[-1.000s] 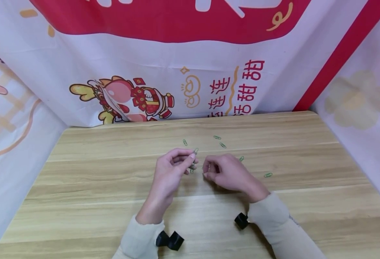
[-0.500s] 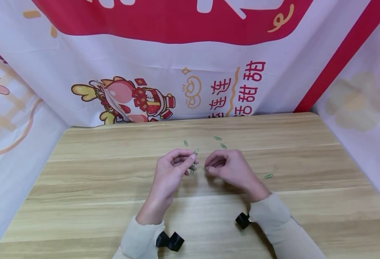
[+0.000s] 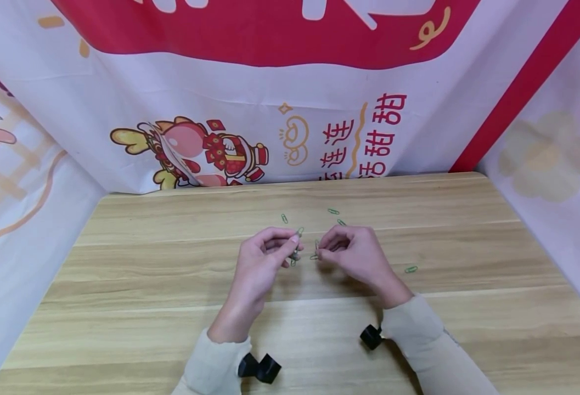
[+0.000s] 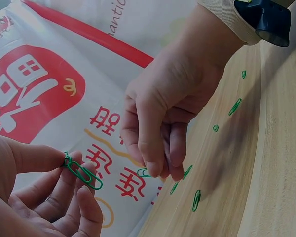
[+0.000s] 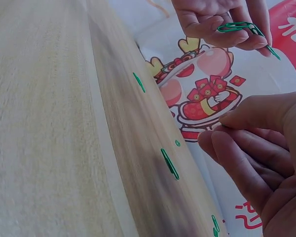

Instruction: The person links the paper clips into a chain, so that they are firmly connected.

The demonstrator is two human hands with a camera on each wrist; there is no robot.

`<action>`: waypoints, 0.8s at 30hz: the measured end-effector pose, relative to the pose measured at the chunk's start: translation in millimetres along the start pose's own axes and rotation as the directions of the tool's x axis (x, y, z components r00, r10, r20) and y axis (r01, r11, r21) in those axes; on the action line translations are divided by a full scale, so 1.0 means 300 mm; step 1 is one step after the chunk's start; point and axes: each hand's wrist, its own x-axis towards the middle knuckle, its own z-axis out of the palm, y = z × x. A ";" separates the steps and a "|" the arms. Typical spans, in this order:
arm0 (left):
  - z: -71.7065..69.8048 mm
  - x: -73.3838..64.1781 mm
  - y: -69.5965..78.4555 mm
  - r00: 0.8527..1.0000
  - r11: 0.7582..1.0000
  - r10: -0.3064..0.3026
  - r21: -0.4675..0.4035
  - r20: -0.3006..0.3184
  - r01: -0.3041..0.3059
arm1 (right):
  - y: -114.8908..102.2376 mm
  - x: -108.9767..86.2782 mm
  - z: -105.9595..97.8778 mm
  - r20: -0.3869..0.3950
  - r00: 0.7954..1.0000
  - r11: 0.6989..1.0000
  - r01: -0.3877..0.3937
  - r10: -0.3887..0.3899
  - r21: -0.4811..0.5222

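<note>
The left hand (image 3: 264, 260), palm turned inward, pinches linked green paperclips (image 4: 83, 173); the right hand (image 3: 358, 258), turned toward it, pinches another clip (image 4: 143, 173) near the left fingers.

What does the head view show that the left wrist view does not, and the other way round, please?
Only the head view: the left sleeve with its black device, and the sideways, red-suited cartoon figure.

Only the left wrist view: slanted grey lettering, of which "antic" is readable.

Both: the left hand holding green clips, the right hand pinching another clip, loose clips on the wooden table, and red Chinese characters.
</note>
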 end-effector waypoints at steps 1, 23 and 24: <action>0.000 0.000 0.000 1.000 1.000 0.000 0.000 0.000 0.000 | 0.000 0.000 -0.001 0.002 1.000 1.000 -0.003 0.003 0.009; 0.033 -0.014 -0.010 1.000 1.000 0.004 -0.014 0.007 -0.004 | -0.118 -0.042 -0.043 -0.091 0.988 0.932 0.147 -0.124 0.330; 0.034 -0.014 -0.011 1.000 1.000 -0.002 -0.020 0.008 0.002 | -0.119 -0.043 -0.041 -0.096 0.987 0.935 0.156 -0.132 0.317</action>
